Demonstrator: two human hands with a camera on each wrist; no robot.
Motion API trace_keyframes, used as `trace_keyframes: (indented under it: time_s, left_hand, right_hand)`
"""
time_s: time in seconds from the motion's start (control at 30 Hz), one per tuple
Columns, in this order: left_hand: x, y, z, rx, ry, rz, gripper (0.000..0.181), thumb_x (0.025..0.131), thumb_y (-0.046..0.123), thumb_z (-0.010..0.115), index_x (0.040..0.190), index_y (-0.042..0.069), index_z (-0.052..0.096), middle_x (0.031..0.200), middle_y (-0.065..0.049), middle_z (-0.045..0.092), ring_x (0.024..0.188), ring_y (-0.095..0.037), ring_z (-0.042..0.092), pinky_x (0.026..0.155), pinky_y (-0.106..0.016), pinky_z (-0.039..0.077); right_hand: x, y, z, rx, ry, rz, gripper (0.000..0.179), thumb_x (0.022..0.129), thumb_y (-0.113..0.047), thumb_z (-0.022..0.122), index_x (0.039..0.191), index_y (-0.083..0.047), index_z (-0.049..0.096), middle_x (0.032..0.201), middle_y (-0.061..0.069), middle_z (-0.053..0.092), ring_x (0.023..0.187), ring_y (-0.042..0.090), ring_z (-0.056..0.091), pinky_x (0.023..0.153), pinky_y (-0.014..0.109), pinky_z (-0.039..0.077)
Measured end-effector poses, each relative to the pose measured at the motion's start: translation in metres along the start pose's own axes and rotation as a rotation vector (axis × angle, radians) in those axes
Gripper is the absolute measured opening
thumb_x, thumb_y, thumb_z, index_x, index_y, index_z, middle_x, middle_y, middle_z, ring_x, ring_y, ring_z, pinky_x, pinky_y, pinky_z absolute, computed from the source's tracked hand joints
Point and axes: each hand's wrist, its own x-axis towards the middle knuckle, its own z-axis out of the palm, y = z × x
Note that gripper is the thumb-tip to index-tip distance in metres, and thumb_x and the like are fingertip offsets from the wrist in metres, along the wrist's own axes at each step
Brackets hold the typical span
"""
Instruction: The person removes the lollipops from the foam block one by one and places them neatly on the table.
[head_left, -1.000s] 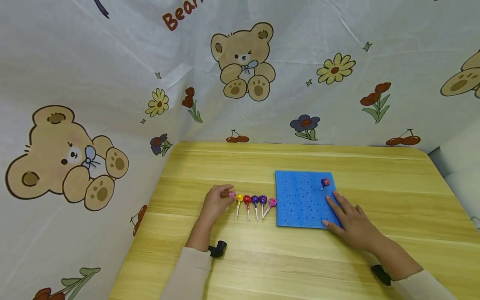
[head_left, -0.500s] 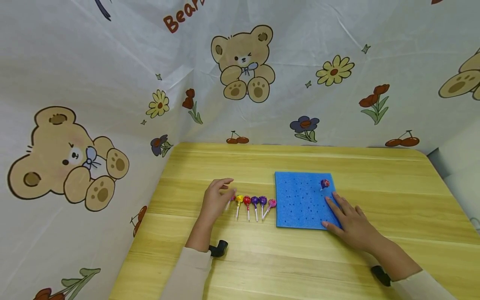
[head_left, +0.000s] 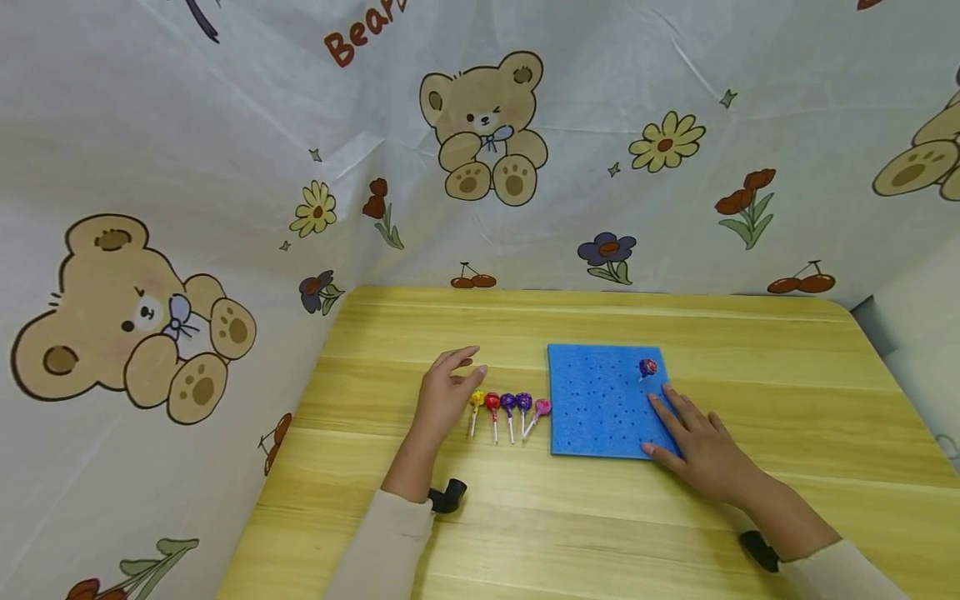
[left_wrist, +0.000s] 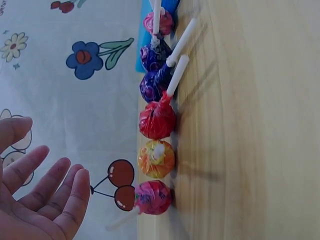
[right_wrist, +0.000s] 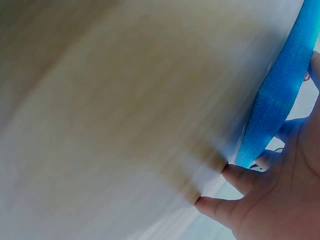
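Observation:
My left hand [head_left: 444, 398] hovers with loosely bent fingers at the left end of a row of wrapped lollipops, holding nothing. In the left wrist view a pink lollipop [left_wrist: 153, 197], a yellow-orange one [left_wrist: 156, 159], a red one [left_wrist: 157, 121], two purple ones and another pink one lie on the table, apart from the fingers. A blue foam board [head_left: 592, 400] dotted with small holes lies to the right of the row. One purple-and-red lollipop [head_left: 648, 367] stands in its far right part. My right hand [head_left: 701, 450] rests spread on the board's right edge; some fingertips touch the table.
The light wooden table [head_left: 525, 525] carries the row and the board. A white curtain [head_left: 585, 75] printed with bears and flowers hangs along the back and left sides. Black wrist cameras sit under both forearms.
My left hand has risen slightly and shifted right, away from the leftmost pink lollipop, which it was touching earlier. The right hand stays on the board.

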Motion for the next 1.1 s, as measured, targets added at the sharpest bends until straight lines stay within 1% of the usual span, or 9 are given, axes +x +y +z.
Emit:
trace_keyframes:
  time_s: [0.1,0.23,0.47,0.57,0.7,0.8,0.83,1.03,1.1]
  left_hand:
    - [0.0,0.003,0.004,-0.001,-0.005,0.024,0.044,0.097,0.038,0.068,0.14,0.029,0.061,0.141,-0.002,0.057,0.122,-0.035,0.06,0.094,-0.045,0.057]
    - [0.0,0.005,0.01,-0.001,-0.019,0.041,0.044,0.097,0.038,0.069,0.139,0.03,0.061,0.142,0.0,0.056,0.126,-0.034,0.058,0.097,-0.046,0.056]
    - [0.001,0.011,0.018,-0.013,-0.045,0.027,0.044,0.097,0.041,0.068,0.139,0.033,0.06,0.142,0.002,0.056,0.117,-0.03,0.064,0.09,-0.041,0.059]
    - [0.001,0.015,0.023,-0.013,-0.065,0.019,0.045,0.096,0.043,0.067,0.14,0.035,0.059,0.145,0.003,0.054,0.119,-0.031,0.063,0.092,-0.042,0.059]
    - [0.0,0.017,0.03,-0.016,-0.082,0.034,0.046,0.096,0.043,0.068,0.141,0.034,0.058,0.147,0.003,0.053,0.126,-0.033,0.059,0.098,-0.044,0.056]
    - [0.0,0.017,0.036,-0.017,-0.09,0.045,0.045,0.096,0.042,0.068,0.14,0.033,0.059,0.146,0.004,0.054,0.127,-0.033,0.059,0.098,-0.043,0.056]
    - [0.0,0.018,0.038,-0.016,-0.093,0.047,0.045,0.096,0.042,0.068,0.14,0.033,0.06,0.146,0.004,0.054,0.125,-0.033,0.06,0.097,-0.043,0.057]
    - [-0.003,0.022,0.049,-0.014,-0.121,0.069,0.046,0.095,0.047,0.067,0.139,0.039,0.058,0.147,0.007,0.053,0.121,-0.033,0.062,0.093,-0.042,0.058]
    - [-0.003,0.024,0.052,-0.021,-0.128,0.082,0.046,0.096,0.047,0.067,0.14,0.039,0.058,0.148,0.007,0.053,0.124,-0.033,0.06,0.095,-0.042,0.057]
  right_hand:
    - [0.0,0.0,0.0,0.002,-0.001,-0.002,0.084,0.097,-0.052,0.061,0.161,-0.011,0.025,0.167,0.023,0.017,0.146,0.055,0.025,0.107,0.082,0.021]
    - [0.0,0.0,0.0,0.005,-0.011,-0.001,0.085,0.098,-0.052,0.06,0.162,-0.012,0.023,0.167,0.023,0.016,0.147,0.054,0.024,0.107,0.082,0.02]
    - [0.0,0.002,0.002,0.009,-0.016,0.009,0.085,0.098,-0.053,0.059,0.162,-0.013,0.022,0.168,0.022,0.015,0.149,0.052,0.023,0.108,0.081,0.019]
    - [0.001,0.003,0.003,0.007,-0.017,0.009,0.085,0.098,-0.053,0.059,0.163,-0.013,0.021,0.169,0.021,0.014,0.149,0.052,0.022,0.108,0.081,0.019]
    - [0.0,0.003,0.002,0.005,-0.017,0.013,0.085,0.098,-0.054,0.059,0.162,-0.013,0.022,0.168,0.021,0.014,0.149,0.053,0.022,0.107,0.082,0.019]
    - [0.001,0.002,0.002,0.006,-0.017,0.014,0.085,0.098,-0.053,0.059,0.162,-0.013,0.021,0.168,0.021,0.014,0.149,0.053,0.022,0.106,0.083,0.019]
    - [0.001,0.002,0.002,0.005,-0.018,0.015,0.085,0.098,-0.053,0.059,0.162,-0.012,0.021,0.168,0.021,0.014,0.149,0.053,0.022,0.106,0.083,0.019]
    - [0.0,-0.001,0.0,-0.002,-0.012,0.015,0.084,0.097,-0.052,0.06,0.161,-0.011,0.025,0.168,0.022,0.016,0.148,0.054,0.024,0.105,0.083,0.021]
    - [0.0,-0.002,0.0,-0.006,-0.005,0.008,0.084,0.097,-0.052,0.061,0.161,-0.01,0.026,0.167,0.022,0.017,0.147,0.054,0.025,0.104,0.083,0.022]
